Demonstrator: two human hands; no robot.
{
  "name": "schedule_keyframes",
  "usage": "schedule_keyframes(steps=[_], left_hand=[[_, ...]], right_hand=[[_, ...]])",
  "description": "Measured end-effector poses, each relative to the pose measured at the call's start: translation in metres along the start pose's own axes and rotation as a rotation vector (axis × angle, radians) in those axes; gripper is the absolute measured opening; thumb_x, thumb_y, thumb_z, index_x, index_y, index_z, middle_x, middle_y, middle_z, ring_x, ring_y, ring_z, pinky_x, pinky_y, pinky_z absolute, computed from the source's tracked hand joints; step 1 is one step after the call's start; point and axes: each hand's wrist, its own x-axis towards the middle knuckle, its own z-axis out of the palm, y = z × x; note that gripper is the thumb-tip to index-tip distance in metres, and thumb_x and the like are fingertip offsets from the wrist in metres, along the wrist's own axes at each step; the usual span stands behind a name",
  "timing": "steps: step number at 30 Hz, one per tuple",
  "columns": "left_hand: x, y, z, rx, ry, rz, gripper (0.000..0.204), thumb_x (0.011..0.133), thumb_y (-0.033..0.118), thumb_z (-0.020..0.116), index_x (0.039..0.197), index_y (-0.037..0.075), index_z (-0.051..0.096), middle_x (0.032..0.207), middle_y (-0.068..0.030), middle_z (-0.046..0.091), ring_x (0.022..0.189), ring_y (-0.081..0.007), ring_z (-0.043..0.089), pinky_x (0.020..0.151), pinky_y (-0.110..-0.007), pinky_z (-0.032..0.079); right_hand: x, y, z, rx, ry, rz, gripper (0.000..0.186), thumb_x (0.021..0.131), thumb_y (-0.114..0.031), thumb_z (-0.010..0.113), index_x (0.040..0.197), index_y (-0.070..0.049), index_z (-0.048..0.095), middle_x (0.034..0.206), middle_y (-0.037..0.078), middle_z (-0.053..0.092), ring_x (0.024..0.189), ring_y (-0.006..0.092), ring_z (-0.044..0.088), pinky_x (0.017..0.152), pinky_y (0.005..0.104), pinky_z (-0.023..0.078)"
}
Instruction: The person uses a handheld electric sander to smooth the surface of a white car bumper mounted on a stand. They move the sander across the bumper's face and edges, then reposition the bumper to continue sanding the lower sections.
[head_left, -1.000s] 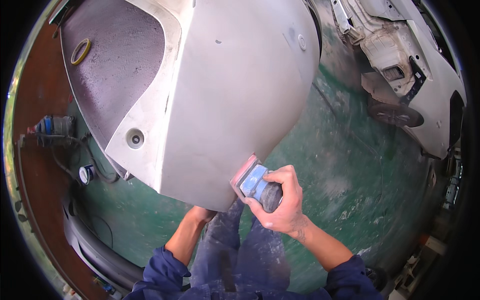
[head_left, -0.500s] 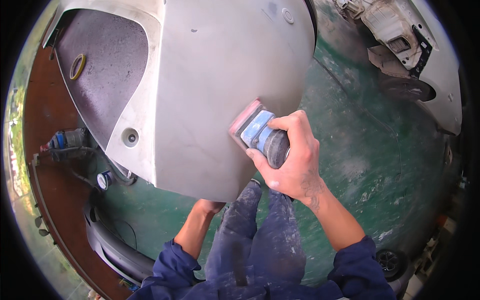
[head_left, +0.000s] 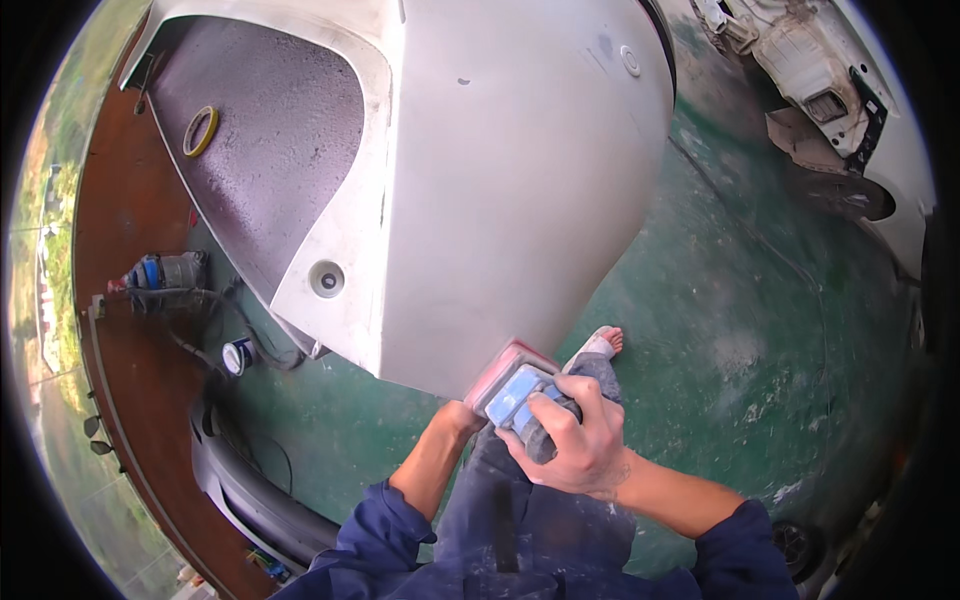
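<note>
A grey-primed, curved body panel (head_left: 510, 170) fills the upper middle, with a speckled recessed area on its left side holding a yellow tape roll (head_left: 200, 132). My right hand (head_left: 578, 432) grips a blue and dark block sander (head_left: 518, 393) with a pinkish-red pad, at the panel's lower edge. Beneath that edge, just left of the sander, is my left hand (head_left: 462, 420), its fingers hidden behind panel and tool.
A stripped white car body (head_left: 830, 90) stands upper right. At left are a red-brown board (head_left: 120, 210), a vacuum machine (head_left: 175, 272) with hoses, a tin (head_left: 237, 356) and a dark bumper (head_left: 260, 495). My sandalled foot (head_left: 600, 345) rests on the green floor (head_left: 720, 300).
The sander in my right hand went up the panel and is now down at its lower edge. The panel appears further right in view. My foot has come out at the right.
</note>
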Motion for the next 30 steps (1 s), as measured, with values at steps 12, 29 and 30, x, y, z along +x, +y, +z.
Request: schedule_keyframes(steps=[12,29,30], left_hand=[[-0.014,-0.025,-0.022,0.013,0.092,-0.045,0.053,0.106,0.045,0.059,0.142,0.005,0.06,0.14,-0.0081,0.064,0.125,-0.0218,0.064,0.107,-0.04,0.052],[0.004,0.0,-0.026,0.076,0.061,0.025,0.057,0.103,0.044,0.065,0.142,0.003,0.061,0.139,-0.0136,0.067,0.125,-0.0268,0.066,0.108,-0.044,0.056],[0.01,0.004,-0.008,0.099,0.07,0.034,0.057,0.103,0.045,0.065,0.142,0.003,0.061,0.139,-0.0135,0.066,0.126,-0.0266,0.066,0.108,-0.044,0.056]], right_hand=[[0.19,-0.018,-0.015,-0.091,-0.095,-0.05,0.041,0.081,-0.013,0.081,0.113,-0.007,0.058,0.103,0.014,0.061,0.071,0.0314,0.075,0.058,0.0381,0.061],[-0.072,0.036,0.029,0.184,0.162,0.196,0.062,0.069,-0.02,0.097,0.116,-0.007,0.06,0.106,0.018,0.061,0.088,0.0342,0.071,0.068,0.0423,0.062],[-0.062,0.044,0.027,0.198,0.182,0.228,0.061,0.069,-0.019,0.097,0.116,-0.006,0.06,0.105,0.018,0.062,0.088,0.0345,0.071,0.069,0.0428,0.061]])
